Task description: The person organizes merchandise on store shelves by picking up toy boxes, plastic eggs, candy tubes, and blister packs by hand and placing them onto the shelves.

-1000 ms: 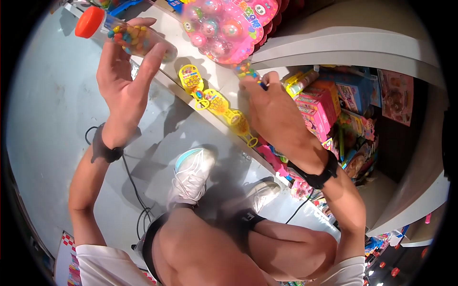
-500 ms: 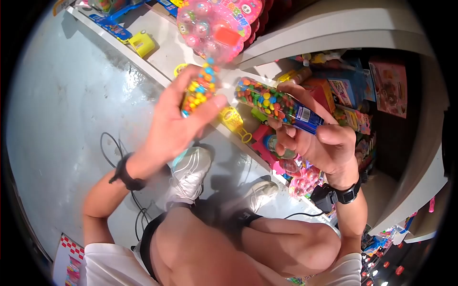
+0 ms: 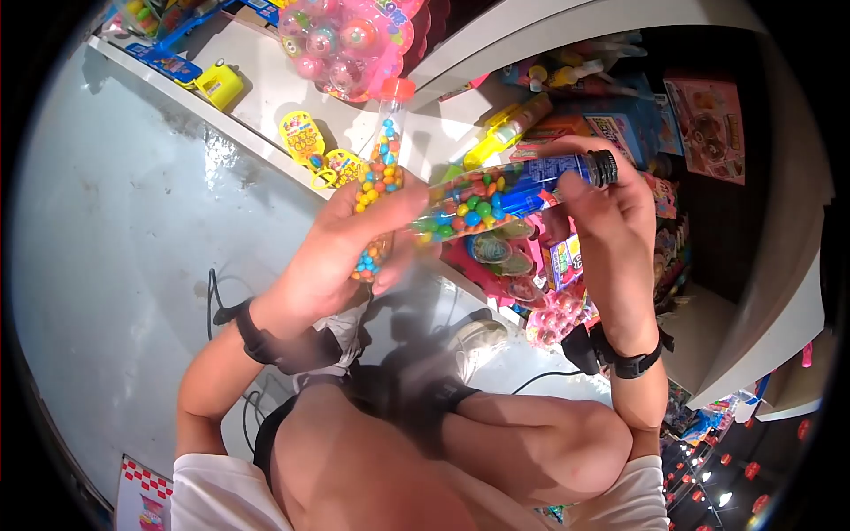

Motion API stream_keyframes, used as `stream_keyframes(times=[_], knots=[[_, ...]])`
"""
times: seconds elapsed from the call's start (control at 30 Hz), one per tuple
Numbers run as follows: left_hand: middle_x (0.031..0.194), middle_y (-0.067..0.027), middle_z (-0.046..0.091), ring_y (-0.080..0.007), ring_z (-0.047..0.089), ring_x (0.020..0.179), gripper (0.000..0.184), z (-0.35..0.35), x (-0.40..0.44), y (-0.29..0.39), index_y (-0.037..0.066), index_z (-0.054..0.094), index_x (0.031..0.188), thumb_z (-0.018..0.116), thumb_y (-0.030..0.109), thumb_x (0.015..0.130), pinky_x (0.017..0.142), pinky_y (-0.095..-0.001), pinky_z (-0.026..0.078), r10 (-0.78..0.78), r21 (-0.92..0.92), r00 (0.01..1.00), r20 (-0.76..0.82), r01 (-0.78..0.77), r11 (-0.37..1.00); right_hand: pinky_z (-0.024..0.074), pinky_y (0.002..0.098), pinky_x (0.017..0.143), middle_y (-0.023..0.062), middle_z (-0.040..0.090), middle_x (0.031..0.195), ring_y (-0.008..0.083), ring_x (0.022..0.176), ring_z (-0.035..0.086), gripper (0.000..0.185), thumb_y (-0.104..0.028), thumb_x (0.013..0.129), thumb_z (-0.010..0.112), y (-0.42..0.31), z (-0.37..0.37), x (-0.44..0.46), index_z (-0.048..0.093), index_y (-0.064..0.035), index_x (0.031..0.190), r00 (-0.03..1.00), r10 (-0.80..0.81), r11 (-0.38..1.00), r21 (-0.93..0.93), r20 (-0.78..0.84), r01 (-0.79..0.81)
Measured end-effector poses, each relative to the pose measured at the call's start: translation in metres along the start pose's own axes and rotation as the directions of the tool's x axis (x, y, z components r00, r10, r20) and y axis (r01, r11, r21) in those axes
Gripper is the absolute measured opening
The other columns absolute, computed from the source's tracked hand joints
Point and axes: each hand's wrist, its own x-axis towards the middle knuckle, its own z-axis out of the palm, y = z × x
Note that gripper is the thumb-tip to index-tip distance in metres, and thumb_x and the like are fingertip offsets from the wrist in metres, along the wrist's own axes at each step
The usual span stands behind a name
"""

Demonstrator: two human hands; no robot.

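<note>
My left hand [image 3: 323, 243] is closed round a slim clear candy tube [image 3: 386, 150], held nearly upright. It has a red-orange cap and is filled with yellow, orange and blue candies. A wider candy bottle [image 3: 478, 202] with a blue label and a black cap lies almost level in my right hand [image 3: 611, 221], gripped near its capped end. Multicoloured candies fill its clear end, which reaches my left thumb; whether they touch I cannot tell. Below the tube's cap, yellow toys [image 3: 305, 137] lie on the white shelf [image 3: 252, 119].
A pink pack of clear balls [image 3: 345, 44] stands at the back of the shelf. A yellow-green toy [image 3: 220, 84] sits near its edge. Boxed sweets and a yellow tube [image 3: 509, 131] fill the right compartment. A black cable [image 3: 212, 292] runs over the floor.
My right hand has turned the bottle, so its capped end now points up and right and its clear end is by my left hand. The left-hand tube is more upright, its cap now plain.
</note>
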Motion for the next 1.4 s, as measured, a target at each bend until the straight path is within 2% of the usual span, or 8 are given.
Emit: stream_keyframes(times=[0.13, 0.2, 0.33, 0.47, 0.67, 0.77, 1.1, 1.4], knots=[[0.091, -0.0204, 0.064, -0.0115, 0.046, 0.042, 0.040, 0.009, 0.000, 0.004, 0.005, 0.048, 0.121, 0.061, 0.036, 0.100, 0.037, -0.0235, 0.034, -0.069, -0.117, 0.997, -0.039, 0.064, 0.991, 0.0409, 0.0207, 0.059, -0.0011, 0.063, 0.080, 0.0046, 0.066, 0.054, 0.023, -0.017, 0.098, 0.066, -0.001, -0.002, 0.005, 0.066, -0.0005, 0.114, 0.999, 0.012, 1.000, 0.013, -0.046, -0.011], [0.097, -0.0209, 0.065, -0.0121, 0.044, 0.042, 0.046, 0.018, -0.001, 0.002, 0.004, 0.046, 0.129, 0.060, 0.037, 0.100, 0.038, -0.0245, 0.034, 0.097, -0.051, 0.971, -0.217, -0.111, 0.992, 0.0413, 0.0186, 0.060, -0.0007, 0.067, 0.083, 0.0017, 0.070, 0.057, 0.020, -0.007, 0.093, 0.073, -0.003, -0.001, 0.007, 0.066, -0.0011, 0.111, 0.999, 0.005, 0.998, 0.067, -0.032, -0.003], [0.112, -0.0150, 0.066, -0.0118, 0.052, 0.051, 0.045, -0.002, -0.001, -0.001, 0.003, 0.051, 0.131, 0.067, 0.028, 0.097, 0.044, -0.0255, 0.037, 0.078, -0.076, 0.991, -0.112, -0.086, 0.993, 0.0448, 0.0181, 0.064, 0.0013, 0.069, 0.088, 0.0029, 0.072, 0.060, 0.022, -0.005, 0.093, 0.072, -0.009, -0.004, 0.014, 0.065, -0.0001, 0.113, 0.996, 0.087, 0.992, -0.091, -0.020, -0.088], [0.116, -0.0110, 0.064, -0.0107, 0.052, 0.051, 0.054, 0.004, 0.002, 0.001, 0.001, 0.047, 0.140, 0.068, 0.028, 0.097, 0.046, -0.0259, 0.039, 0.046, -0.103, 0.986, -0.159, -0.063, 0.993, 0.0484, 0.0186, 0.069, 0.0026, 0.069, 0.093, 0.0048, 0.077, 0.063, 0.017, 0.000, 0.092, 0.068, -0.009, -0.004, 0.022, 0.065, 0.0020, 0.109, 0.993, -0.120, 0.991, 0.053, 0.006, 0.120], [0.133, -0.0136, 0.063, -0.0084, 0.052, 0.052, 0.063, 0.004, 0.005, -0.004, 0.000, 0.039, 0.150, 0.060, 0.030, 0.100, 0.048, -0.0226, 0.042, 0.222, 0.105, 0.910, -0.351, -0.197, 0.975, 0.0479, 0.0253, 0.062, 0.0045, 0.068, 0.085, 0.0101, 0.069, 0.062, 0.022, 0.001, 0.086, 0.069, 0.004, 0.000, 0.044, 0.064, -0.0015, 0.107, 0.929, -0.345, 0.818, -0.443, 0.132, 0.366], [0.137, -0.0132, 0.061, -0.0079, 0.052, 0.053, 0.062, -0.004, 0.006, -0.005, -0.001, 0.039, 0.149, 0.061, 0.029, 0.099, 0.048, -0.0231, 0.042, 0.217, 0.089, 0.915, -0.339, -0.199, 0.976, 0.0483, 0.0356, 0.056, 0.0143, 0.064, 0.083, 0.0303, 0.060, 0.059, 0.020, 0.000, 0.084, 0.067, 0.014, 0.007, 0.058, 0.061, -0.0032, 0.103, 0.899, -0.342, 0.661, -0.609, 0.274, 0.438], [0.118, -0.0146, 0.069, -0.0075, 0.053, 0.053, 0.057, 0.000, 0.009, -0.006, -0.001, 0.047, 0.143, 0.062, 0.030, 0.099, 0.047, -0.0216, 0.042, 0.217, 0.118, 0.908, -0.359, -0.187, 0.975, 0.0551, 0.0458, 0.071, 0.0138, 0.063, 0.095, 0.0370, 0.086, 0.066, 0.027, -0.011, 0.089, 0.064, 0.043, 0.027, 0.067, 0.058, -0.0062, 0.115, 0.847, -0.328, 0.335, -0.787, 0.418, 0.518], [0.084, -0.0073, 0.065, -0.0086, 0.052, 0.050, 0.039, -0.004, 0.008, -0.004, -0.001, 0.059, 0.122, 0.062, 0.030, 0.098, 0.046, -0.0224, 0.038, 0.184, 0.131, 0.938, -0.293, -0.151, 0.980, 0.0543, 0.0400, 0.066, 0.0126, 0.065, 0.100, 0.0282, 0.075, 0.067, 0.037, -0.005, 0.083, 0.066, 0.033, 0.018, 0.063, 0.062, -0.0058, 0.120, 0.839, -0.382, 0.389, -0.756, 0.388, 0.526]])
